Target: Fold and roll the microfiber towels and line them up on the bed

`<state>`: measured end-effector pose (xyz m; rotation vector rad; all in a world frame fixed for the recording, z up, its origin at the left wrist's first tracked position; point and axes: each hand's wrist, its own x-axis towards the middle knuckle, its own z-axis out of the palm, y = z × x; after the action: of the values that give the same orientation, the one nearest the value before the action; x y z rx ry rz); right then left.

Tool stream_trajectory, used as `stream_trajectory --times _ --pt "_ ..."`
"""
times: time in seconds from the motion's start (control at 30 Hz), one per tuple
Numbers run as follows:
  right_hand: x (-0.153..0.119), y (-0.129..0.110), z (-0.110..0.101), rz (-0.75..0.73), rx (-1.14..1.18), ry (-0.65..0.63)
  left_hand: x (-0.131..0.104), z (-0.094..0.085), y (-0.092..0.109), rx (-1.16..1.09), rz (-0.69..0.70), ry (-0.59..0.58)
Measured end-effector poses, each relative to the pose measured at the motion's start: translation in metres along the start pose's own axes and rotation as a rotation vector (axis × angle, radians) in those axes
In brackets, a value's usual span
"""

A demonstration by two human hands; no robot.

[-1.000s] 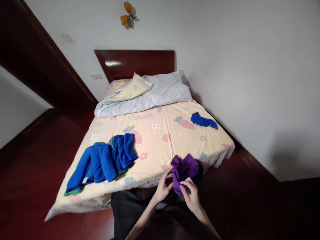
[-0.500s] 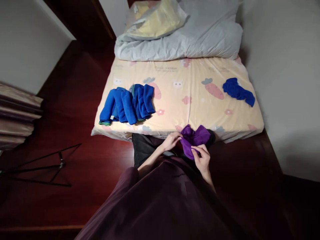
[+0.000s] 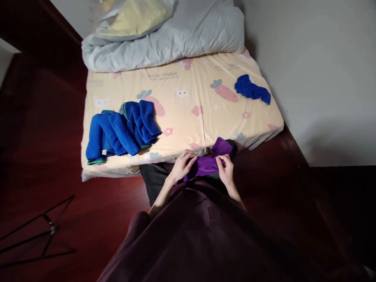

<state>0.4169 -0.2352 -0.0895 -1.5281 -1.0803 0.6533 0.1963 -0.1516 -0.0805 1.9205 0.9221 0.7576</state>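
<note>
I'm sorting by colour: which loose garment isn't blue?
The purple garment, held by the left hand and right hand; the blue ones lie on the bed.

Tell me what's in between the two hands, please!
In the head view, purple cloth spans the gap between the left hand and the right hand.

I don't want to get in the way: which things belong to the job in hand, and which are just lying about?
In the job:
Purple cloth
Left hand and right hand, both gripping it

Just lying about, it seems:
Blue clothing with green edges
Smaller blue cloth
Grey quilt
Black stand
</note>
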Motion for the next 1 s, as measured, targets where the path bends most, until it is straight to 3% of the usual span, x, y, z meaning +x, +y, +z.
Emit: stream_trajectory --times 0.17,0.23,0.37,0.6,0.87,1.0 --pt "-0.009 -0.006 0.004 0.325 0.241 -0.041 -0.007 0.021 0.013 0.043 0.167 -0.169" --pt "-0.013 -0.010 0.005 0.391 0.298 -0.079 -0.008 0.032 0.017 0.020 0.208 -0.219" --pt "-0.016 -0.014 0.003 0.422 0.341 -0.142 -0.007 0.042 0.017 0.040 0.254 -0.271" --pt "-0.015 -0.010 0.004 0.411 0.322 -0.142 -0.008 0.040 0.019 0.022 0.265 -0.292" --pt "-0.014 -0.003 0.006 0.428 0.327 -0.119 -0.011 0.048 0.016 0.037 0.408 -0.202" --pt "-0.013 -0.002 0.006 0.430 0.360 -0.081 -0.011 0.050 0.016 0.011 0.346 -0.187"
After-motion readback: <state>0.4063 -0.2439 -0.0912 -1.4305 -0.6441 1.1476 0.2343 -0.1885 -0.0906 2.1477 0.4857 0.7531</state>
